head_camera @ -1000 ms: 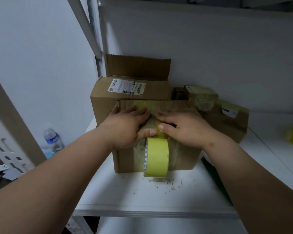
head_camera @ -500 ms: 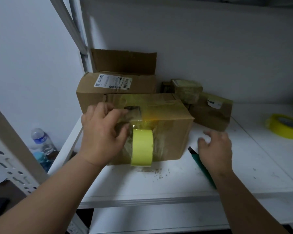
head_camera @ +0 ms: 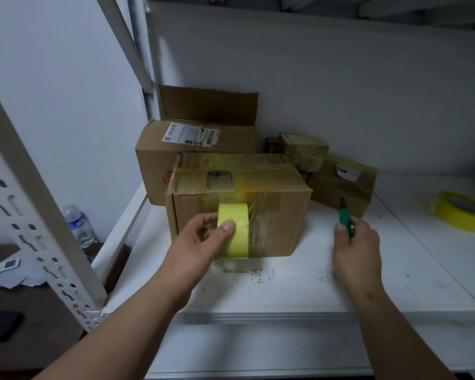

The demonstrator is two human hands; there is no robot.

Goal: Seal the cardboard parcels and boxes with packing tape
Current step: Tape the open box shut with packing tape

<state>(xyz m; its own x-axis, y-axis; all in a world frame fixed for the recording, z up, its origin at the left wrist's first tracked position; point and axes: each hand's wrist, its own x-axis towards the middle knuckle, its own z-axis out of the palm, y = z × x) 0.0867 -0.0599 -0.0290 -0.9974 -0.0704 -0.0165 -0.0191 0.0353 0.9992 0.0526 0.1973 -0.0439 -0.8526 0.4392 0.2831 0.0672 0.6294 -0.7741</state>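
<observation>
So the brown cardboard box point(head_camera: 237, 207) with yellowish clear tape across its top sits on the white shelf point(head_camera: 299, 286), right up front in the middle. The left hand point(head_camera: 203, 242) grips a roll of yellow packing tape point(head_camera: 235, 231), thumb lying on the roll's outer face and the other fingers curled round the far side, and holds the roll against the front face of the box, down low near the shelf. A strip of tape runs from the roll up the box front and over the top edge. The right hand point(head_camera: 355, 245) is off to the right of the box, fingers wrapped round a thin green-handled cutter point(head_camera: 344, 219) that points up and away. Behind it there's a bigger open cardboard box with a white shipping label point(head_camera: 192, 141), plus a couple of small taped parcels point(head_camera: 337, 179) to the right. A second yellow tape roll point(head_camera: 459, 211) lies flat at the far right of the shelf.
</observation>
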